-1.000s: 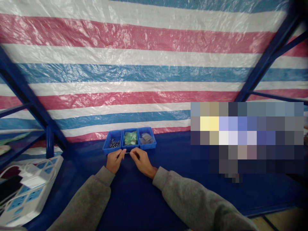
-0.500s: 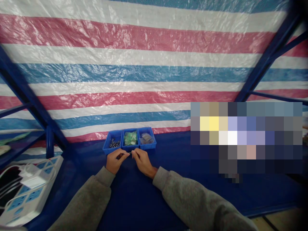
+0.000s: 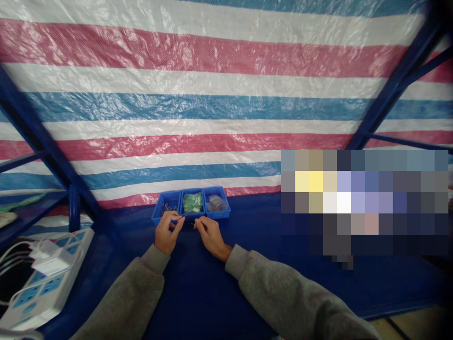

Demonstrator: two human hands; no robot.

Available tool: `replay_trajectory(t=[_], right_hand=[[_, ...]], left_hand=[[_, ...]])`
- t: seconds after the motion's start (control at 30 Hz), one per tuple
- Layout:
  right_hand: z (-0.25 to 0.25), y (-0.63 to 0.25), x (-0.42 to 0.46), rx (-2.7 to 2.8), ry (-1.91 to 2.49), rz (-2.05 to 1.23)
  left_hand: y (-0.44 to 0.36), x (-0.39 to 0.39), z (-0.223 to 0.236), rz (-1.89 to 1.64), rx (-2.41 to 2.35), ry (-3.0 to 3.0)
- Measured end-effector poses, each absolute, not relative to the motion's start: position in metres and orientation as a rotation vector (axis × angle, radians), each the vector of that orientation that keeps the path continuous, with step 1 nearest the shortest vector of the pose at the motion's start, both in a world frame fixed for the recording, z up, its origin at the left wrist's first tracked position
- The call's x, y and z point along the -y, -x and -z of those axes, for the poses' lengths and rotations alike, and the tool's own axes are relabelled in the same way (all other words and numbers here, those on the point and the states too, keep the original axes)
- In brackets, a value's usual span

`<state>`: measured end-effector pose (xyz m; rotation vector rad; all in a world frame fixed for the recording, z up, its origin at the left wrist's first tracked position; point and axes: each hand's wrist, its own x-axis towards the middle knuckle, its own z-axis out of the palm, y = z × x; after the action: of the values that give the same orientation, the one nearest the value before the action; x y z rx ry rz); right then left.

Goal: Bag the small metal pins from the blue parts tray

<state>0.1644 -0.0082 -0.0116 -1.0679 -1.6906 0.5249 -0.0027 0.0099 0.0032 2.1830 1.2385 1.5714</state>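
Note:
My left hand (image 3: 167,233) is closed in a pinch on a thin, small metal part, just in front of the left blue bin (image 3: 163,211) of dark metal pieces. My right hand (image 3: 209,235) is closed too, its fingertips pinched near the front of the middle blue bin (image 3: 193,204), which holds green pieces. What the right fingers hold is too small to make out. The right blue bin (image 3: 216,203) holds clear small bags. Both hands rest low over the blue table cover (image 3: 198,293), a small gap between them.
A white power strip (image 3: 42,288) with plugs and white cables lies at the left edge. Blue metal frame posts (image 3: 72,208) rise at left and right. A striped red, white and blue tarp (image 3: 212,94) hangs behind the bins. A blurred-out area sits at the right.
My left hand has lifted and moved toward the left bin, and the two hands, joined on a thin part before, have drawn slightly apart.

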Motion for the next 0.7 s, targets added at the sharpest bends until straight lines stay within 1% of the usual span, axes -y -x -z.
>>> replay_trajectory(t=[0.23, 0.53, 0.7], right_hand=[[0.0114, -0.1643, 0.0089, 1.676, 1.048, -0.507], [0.0079, -0.1661, 0.0127, 1.641, 1.031, -0.486], [0.0083, -0.1662, 0.0132, 1.613, 1.019, -0.465]], left_hand=[[0.0003, -0.0082, -0.0024, -1.4, -1.201, -2.106], [0.0038, -0.0078, -0.0031, -1.449, -1.393, -2.296], [0.0024, -0.0071, -0.0065, -1.468, -1.339, -2.295]])
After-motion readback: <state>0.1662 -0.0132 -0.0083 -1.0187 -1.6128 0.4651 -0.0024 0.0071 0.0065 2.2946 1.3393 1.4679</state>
